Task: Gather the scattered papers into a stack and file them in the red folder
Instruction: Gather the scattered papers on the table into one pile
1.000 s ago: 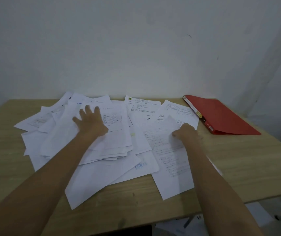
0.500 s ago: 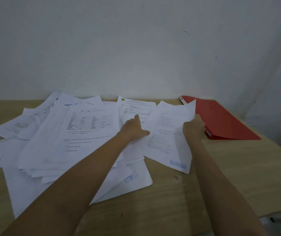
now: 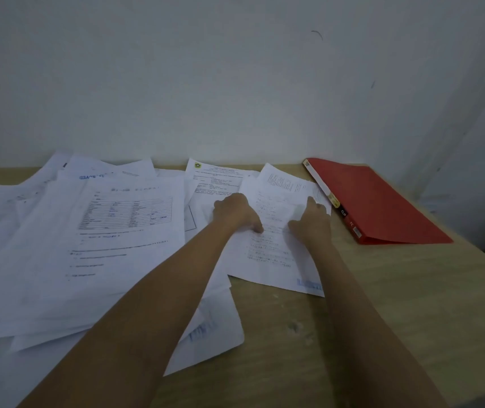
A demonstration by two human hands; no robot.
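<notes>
Head view: both hands are parked on the small right-hand bunch of sheets (image 3: 273,245), so that's clearly the bit being worked on. The left hand (image 3: 235,213) is laid flat-ish on the bunch's left edge, fingers together and curled down onto the paper. The right hand (image 3: 311,222) is on the right edge, thumb and fingers pinched on a lifted corner as far as can be told.

The key relation: the big messy pile of papers (image 3: 82,245) lies to the left of both hands, overlapping under the left forearm, so it's nearer the left hand. The bunch's long axis runs roughly away from the person, tilted a bit right.

The red folder (image 3: 382,201) is shut, lying on the table (image 3: 382,319) just beside the bunch's far right corner, nearer the right hand. Filing isn't started yet, probably gathering leftward comes first.
</notes>
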